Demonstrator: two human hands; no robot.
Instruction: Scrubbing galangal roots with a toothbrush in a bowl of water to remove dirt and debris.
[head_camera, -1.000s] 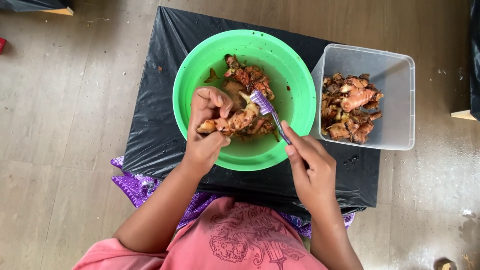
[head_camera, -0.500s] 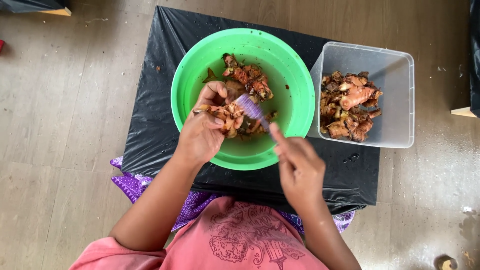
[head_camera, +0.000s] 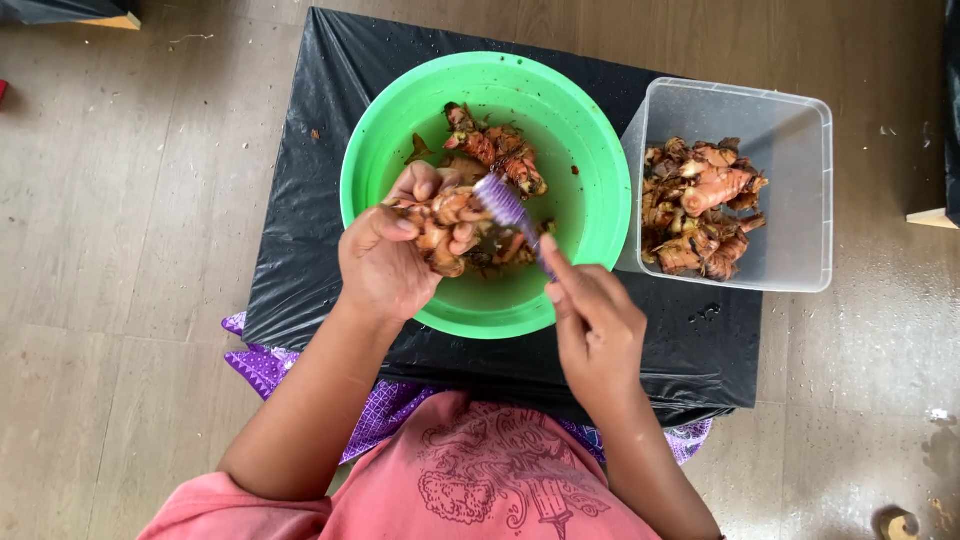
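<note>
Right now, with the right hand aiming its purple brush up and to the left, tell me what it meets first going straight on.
The right hand would first press the purple toothbrush into the knobbly brown root held by the left hand; they seem to touch already.

This is looking like a home where someone is sitting low and getting food ready. A grey wooden plank floor (head_camera: 120, 250) is showing all around. A shiny black plastic sheet (head_camera: 300, 220) is covering a low tabletop, and a round green plastic bowl (head_camera: 590, 160) and a clear plastic box (head_camera: 790, 200) are sitting on it, both holding knobbly brown roots.
</note>
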